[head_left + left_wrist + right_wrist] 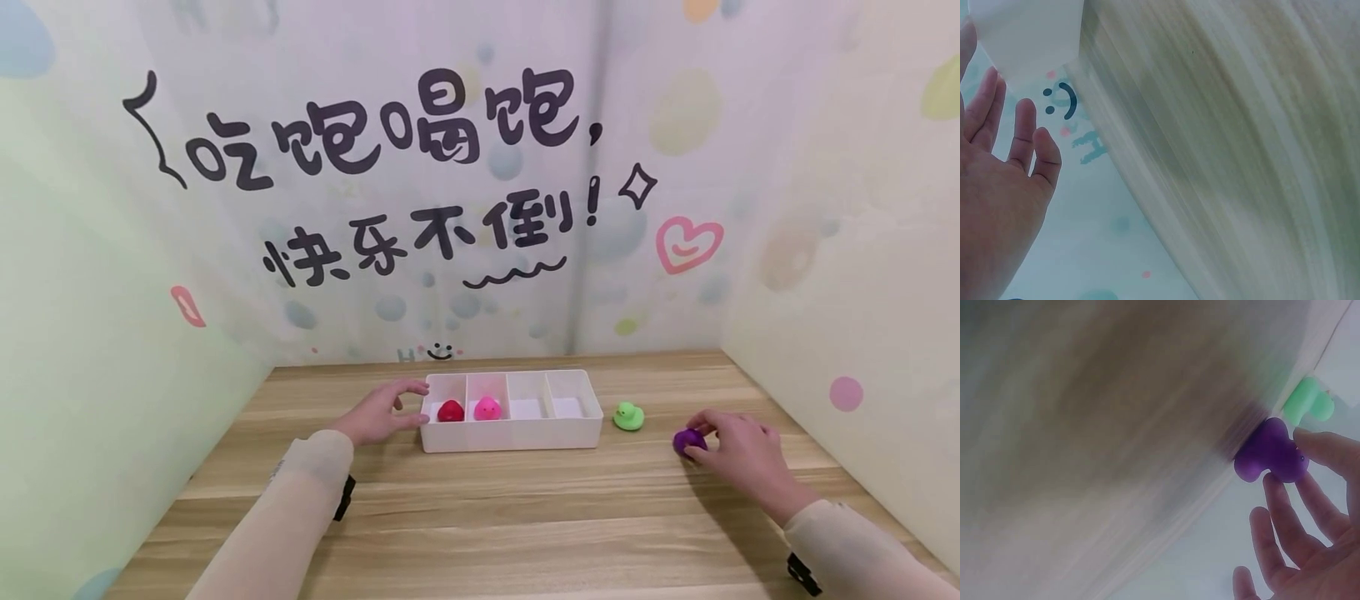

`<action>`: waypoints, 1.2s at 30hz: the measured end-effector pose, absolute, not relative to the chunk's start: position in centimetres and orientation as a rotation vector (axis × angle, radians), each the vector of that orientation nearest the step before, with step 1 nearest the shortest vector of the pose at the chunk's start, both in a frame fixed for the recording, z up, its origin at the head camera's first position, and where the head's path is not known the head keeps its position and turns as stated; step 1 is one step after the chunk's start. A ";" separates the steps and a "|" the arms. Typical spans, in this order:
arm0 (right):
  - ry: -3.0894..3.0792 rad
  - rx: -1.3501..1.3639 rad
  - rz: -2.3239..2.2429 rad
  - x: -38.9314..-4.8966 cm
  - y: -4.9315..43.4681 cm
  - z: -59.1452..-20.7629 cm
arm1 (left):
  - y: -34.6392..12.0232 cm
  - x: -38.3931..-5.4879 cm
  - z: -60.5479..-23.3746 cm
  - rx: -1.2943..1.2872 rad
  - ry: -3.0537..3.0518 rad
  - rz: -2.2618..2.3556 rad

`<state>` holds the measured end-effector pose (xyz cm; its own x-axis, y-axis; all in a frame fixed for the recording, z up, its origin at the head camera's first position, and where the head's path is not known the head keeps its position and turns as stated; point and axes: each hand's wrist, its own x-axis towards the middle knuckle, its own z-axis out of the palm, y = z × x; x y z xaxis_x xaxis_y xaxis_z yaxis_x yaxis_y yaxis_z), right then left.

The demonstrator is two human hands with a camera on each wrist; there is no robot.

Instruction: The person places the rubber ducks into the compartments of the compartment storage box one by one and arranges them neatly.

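My right hand pinches a small purple rubber duck between thumb and fingertips, low at the wooden table on the right side. The other fingers of that hand spread loosely behind it. Just left of the purple duck sits a light green rubber duck. My left hand is at the left end of a white box with several compartments, its fingers fairly straight and the fingertips right at the box wall. Inside the box, a red duck lies in the leftmost compartment and a pink duck in the second.
The wood-grain table ends at a printed backdrop behind the box. Side walls close in the table on the left and right. The box's two right-hand compartments show their white floors.
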<state>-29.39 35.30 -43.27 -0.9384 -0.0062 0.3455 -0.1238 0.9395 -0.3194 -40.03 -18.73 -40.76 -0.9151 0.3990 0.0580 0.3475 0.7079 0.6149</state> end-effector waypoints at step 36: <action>-2.722 0.107 0.517 -29.5 33.7 -42.5 | -18.6 -39.8 -40.7 0.648 2.843 0.974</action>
<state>-29.48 33.72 -42.46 -0.9300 -0.0057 0.3676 -0.1401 0.9299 -0.3401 -39.82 -18.64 -40.70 -0.9090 0.4107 0.0709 0.3679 0.7110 0.5993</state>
